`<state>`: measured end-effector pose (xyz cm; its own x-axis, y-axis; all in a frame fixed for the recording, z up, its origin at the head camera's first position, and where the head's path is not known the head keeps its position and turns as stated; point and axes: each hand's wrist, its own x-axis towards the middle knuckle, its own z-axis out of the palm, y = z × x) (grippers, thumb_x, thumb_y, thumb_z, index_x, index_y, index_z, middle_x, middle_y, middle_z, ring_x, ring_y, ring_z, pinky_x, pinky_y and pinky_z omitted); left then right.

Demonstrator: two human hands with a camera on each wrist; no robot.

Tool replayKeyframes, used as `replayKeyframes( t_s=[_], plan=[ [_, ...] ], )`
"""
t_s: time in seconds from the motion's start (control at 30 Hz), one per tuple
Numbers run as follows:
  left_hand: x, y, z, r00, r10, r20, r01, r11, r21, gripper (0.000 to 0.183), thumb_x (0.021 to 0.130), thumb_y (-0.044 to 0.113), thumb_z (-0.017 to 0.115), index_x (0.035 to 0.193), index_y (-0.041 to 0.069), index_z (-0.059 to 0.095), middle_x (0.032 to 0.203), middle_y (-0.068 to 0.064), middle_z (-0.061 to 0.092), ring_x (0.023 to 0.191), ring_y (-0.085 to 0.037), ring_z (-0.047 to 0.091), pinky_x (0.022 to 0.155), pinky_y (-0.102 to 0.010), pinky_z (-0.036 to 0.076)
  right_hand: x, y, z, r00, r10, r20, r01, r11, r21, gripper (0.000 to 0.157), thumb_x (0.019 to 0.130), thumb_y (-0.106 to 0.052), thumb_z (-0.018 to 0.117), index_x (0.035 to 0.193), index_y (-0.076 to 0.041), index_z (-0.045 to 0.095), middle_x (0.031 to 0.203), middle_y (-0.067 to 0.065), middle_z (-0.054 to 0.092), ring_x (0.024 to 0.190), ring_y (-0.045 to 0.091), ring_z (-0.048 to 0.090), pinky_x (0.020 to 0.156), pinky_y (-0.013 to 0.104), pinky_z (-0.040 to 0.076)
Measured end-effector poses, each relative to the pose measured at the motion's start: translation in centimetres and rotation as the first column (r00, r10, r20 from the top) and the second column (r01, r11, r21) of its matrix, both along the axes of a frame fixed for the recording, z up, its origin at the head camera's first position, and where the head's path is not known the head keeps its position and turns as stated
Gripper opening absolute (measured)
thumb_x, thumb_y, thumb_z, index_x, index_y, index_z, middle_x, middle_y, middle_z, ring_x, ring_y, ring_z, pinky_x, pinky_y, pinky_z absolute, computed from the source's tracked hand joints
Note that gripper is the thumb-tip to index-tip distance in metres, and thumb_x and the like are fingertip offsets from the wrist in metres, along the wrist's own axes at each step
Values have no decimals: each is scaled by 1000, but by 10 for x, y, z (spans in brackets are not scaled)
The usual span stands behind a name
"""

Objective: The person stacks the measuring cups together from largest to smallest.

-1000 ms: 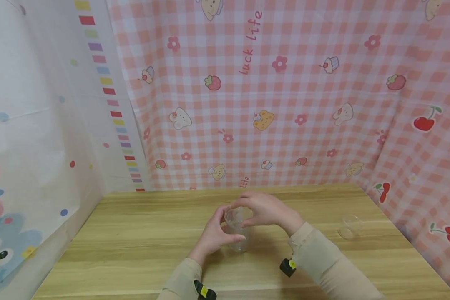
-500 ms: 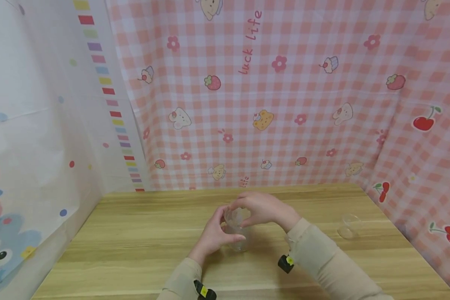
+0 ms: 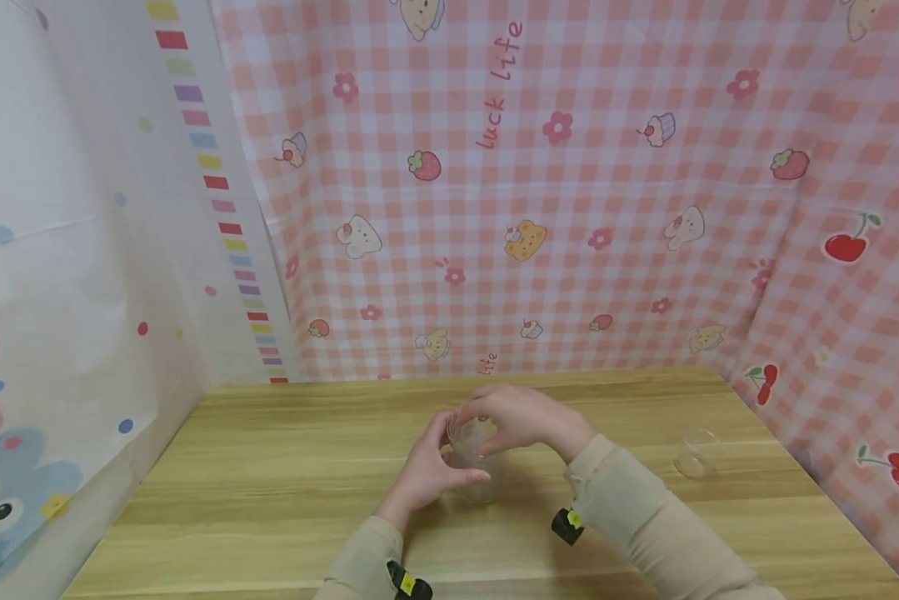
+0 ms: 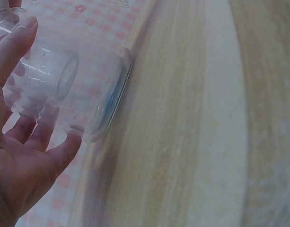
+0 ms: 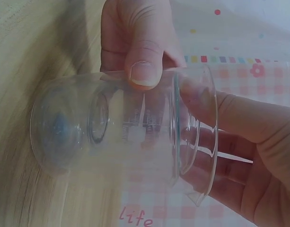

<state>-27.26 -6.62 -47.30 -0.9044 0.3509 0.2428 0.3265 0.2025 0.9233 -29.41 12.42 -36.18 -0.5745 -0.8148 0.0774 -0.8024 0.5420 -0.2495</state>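
A clear beaker (image 5: 69,146) stands upright on the table, with a smaller printed beaker (image 5: 135,135) nested inside it. The inner base ring sits above the outer base. My left hand (image 3: 424,471) grips the outer beaker's side; in the left wrist view its thumb (image 4: 14,52) and fingers lie on opposite sides of the glass. From above, my right hand (image 3: 527,417) arches over the rims, holding the inner beaker near its top with thumb and fingers. Through the glass, the right fingers' exact contact is hard to tell. A bluish patch (image 5: 59,125) shows at the outer base.
Another clear beaker (image 3: 698,454) stands on the right side of the wooden table (image 3: 284,483). A pink checked cloth (image 3: 449,208) hangs behind the table and along its right. A white patterned cloth (image 3: 59,250) hangs at the left.
My right wrist and forearm have shifted slightly left and up, while its fingers stay at the rims. The left hand and the outer beaker look unmoved.
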Motion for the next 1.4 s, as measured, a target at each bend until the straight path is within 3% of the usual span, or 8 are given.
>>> replayKeyframes(
  t_s=[0.67, 1.1, 1.4],
  plan=[
    [0, 0, 0, 1000, -12, 4, 12, 1000, 12, 82, 75, 13, 88, 142, 13, 41, 140, -4, 48, 129, -28, 47, 102, -49, 46, 1, -3, 3, 1000, 31, -2, -31, 999, 42, 41, 79, -13, 83, 119, -15, 71, 118, -2, 67, 108, 15, 61, 93, 31, 51],
    [2, 0, -1, 1000, -18, -7, 18, 1000, 13, 83, 74, 14, 89, 142, 13, 41, 141, -4, 48, 129, -29, 47, 101, -50, 46, 0, -2, 0, 1000, 26, 11, -27, 999, 40, 42, 80, -17, 85, 120, -13, 71, 116, -2, 67, 98, 17, 63, 82, 26, 53],
    [1, 0, 0, 1000, -21, -13, 22, 1000, 22, 82, 75, 14, 88, 142, 13, 41, 140, -4, 48, 130, -29, 47, 102, -51, 45, 1, -2, 1, 1000, 25, 1, -25, 999, 47, 41, 80, -16, 84, 119, -13, 71, 117, -1, 66, 99, 18, 63, 84, 27, 53]
  ],
)
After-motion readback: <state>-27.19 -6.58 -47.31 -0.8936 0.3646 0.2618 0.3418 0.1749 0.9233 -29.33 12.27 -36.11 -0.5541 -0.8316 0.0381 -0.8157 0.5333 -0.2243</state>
